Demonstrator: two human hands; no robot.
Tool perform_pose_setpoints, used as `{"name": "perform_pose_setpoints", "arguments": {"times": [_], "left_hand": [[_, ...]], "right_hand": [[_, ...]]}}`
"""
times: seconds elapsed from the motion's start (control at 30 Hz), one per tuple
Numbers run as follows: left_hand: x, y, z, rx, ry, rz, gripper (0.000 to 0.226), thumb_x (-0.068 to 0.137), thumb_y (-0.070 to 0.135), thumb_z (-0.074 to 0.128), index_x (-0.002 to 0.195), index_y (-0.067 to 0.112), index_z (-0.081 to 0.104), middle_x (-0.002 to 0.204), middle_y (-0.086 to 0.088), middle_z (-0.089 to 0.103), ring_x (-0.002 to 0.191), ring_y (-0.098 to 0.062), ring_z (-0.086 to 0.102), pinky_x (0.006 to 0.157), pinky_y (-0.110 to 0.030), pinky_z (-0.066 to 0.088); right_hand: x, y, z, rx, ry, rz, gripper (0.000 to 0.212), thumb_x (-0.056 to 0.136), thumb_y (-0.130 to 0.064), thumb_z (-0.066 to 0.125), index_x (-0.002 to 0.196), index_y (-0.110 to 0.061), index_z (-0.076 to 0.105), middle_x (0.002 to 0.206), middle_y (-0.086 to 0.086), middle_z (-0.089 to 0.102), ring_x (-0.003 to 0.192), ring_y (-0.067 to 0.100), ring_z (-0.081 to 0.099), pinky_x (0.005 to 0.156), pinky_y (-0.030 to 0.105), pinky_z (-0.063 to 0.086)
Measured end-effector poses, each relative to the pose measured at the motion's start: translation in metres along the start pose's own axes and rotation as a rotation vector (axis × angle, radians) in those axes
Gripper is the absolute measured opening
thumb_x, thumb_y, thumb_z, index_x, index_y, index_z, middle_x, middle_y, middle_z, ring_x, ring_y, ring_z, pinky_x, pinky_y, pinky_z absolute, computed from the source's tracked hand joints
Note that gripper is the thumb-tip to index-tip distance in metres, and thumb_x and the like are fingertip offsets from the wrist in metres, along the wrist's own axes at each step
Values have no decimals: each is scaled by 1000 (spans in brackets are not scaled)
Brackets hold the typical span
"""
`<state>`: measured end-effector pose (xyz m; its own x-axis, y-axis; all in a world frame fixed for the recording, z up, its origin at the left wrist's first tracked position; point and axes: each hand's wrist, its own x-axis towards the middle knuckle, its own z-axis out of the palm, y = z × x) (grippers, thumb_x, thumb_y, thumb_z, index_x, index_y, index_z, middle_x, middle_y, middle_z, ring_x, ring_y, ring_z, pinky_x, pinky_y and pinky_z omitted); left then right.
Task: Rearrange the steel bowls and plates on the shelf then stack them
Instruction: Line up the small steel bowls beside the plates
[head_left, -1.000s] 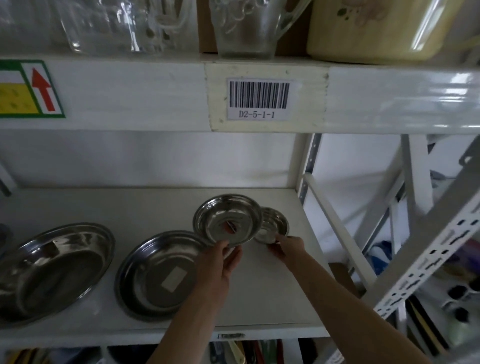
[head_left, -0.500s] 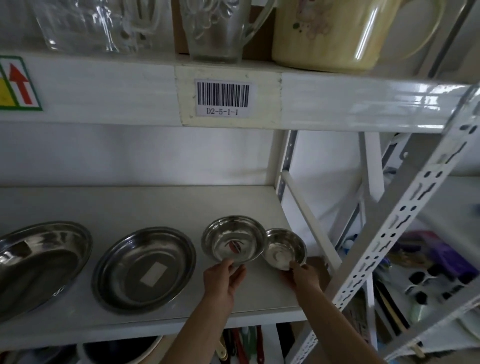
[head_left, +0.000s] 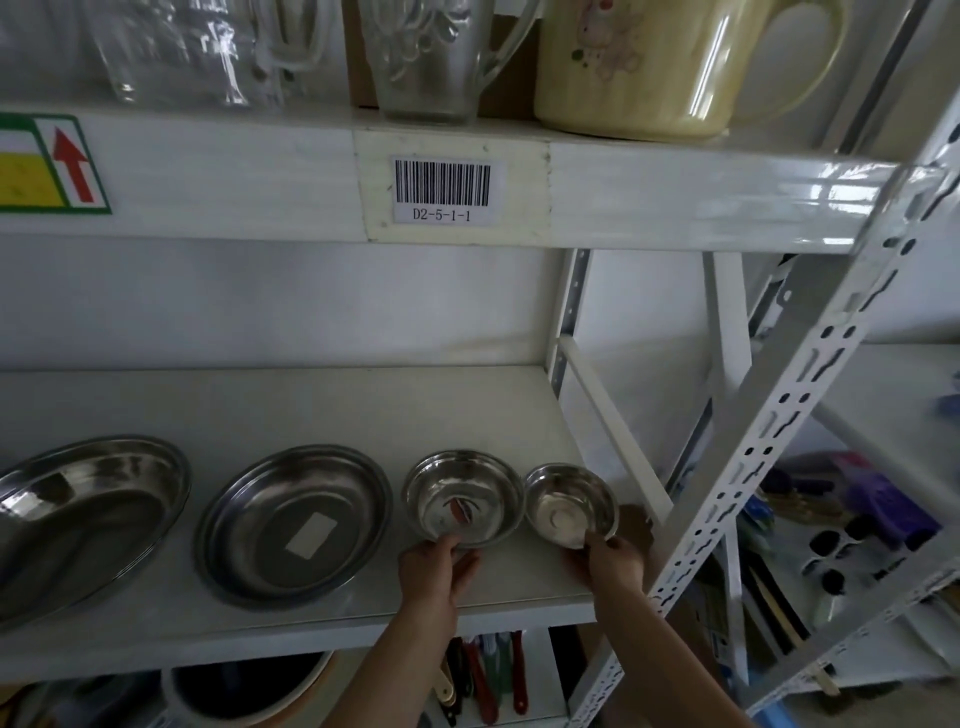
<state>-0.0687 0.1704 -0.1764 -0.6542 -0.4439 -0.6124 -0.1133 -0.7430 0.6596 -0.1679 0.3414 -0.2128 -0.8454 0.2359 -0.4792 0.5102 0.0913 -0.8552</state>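
Four steel pieces stand in a row on the white shelf. From left: a large oval plate, a medium plate with a white label inside, a medium bowl, and a small bowl. My left hand grips the near rim of the medium bowl with thumb and fingers. The near rim of the small bowl is pinched by my right hand. Both bowls rest on the shelf, side by side and almost touching.
The upper shelf holds glass jugs and a cream plastic jug. A perforated metal upright slants close by my right wrist. Below the shelf are a dark pot and red-handled utensils.
Both bowls came down from overlapping the medium plate and each other to sit separately on the shelf, right of the plates. My hands keep hold of their rims.
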Motion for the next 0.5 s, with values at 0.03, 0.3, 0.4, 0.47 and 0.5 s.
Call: {"name": "perform_pose_setpoints", "arguments": {"times": [0.03, 0.3, 0.4, 0.47, 0.5], "left_hand": [[0, 1, -1, 16, 12, 11, 11, 85, 2, 64, 95, -2, 63, 86, -17, 66, 78, -24, 65, 68, -33, 58], [4, 3, -7, 42, 54, 51, 5, 92, 4, 58, 89, 5, 62, 91, -15, 66, 83, -25, 65, 64, -31, 59], [4, 5, -6, 44, 78, 54, 6, 92, 2, 57, 88, 3, 60, 87, -15, 64, 79, -24, 63, 60, -30, 57], [3, 5, -5, 63, 80, 55, 4, 92, 1, 57, 93, -1, 59, 85, -15, 63, 76, -23, 62, 56, -28, 57], [3, 5, -4, 73, 76, 54, 7, 92, 1, 56, 98, -2, 59, 84, -16, 63, 75, -23, 62, 55, -28, 57]], "right_hand": [[-2, -1, -1, 6, -1, 0, 27, 93, -23, 60, 109, -2, 66, 90, 18, 68, 87, 34, 66, 79, 42, 57], [-16, -5, -1, 29, 23, -17, 28, 97, -27, 56, 106, -2, 65, 85, 14, 66, 79, 28, 63, 70, 37, 55], [-18, -6, -1, 70, 19, -12, 31, 98, -29, 54, 109, -2, 65, 86, 14, 66, 82, 30, 66, 79, 44, 59], [-22, -7, -1, 87, 13, -9, 29, 99, -28, 53, 107, -3, 64, 86, 14, 65, 80, 27, 65, 78, 41, 59], [-25, -8, -1, 85, 14, -8, 28, 99, -28, 53, 107, -3, 64, 85, 14, 64, 78, 26, 65, 74, 39, 59]]}}
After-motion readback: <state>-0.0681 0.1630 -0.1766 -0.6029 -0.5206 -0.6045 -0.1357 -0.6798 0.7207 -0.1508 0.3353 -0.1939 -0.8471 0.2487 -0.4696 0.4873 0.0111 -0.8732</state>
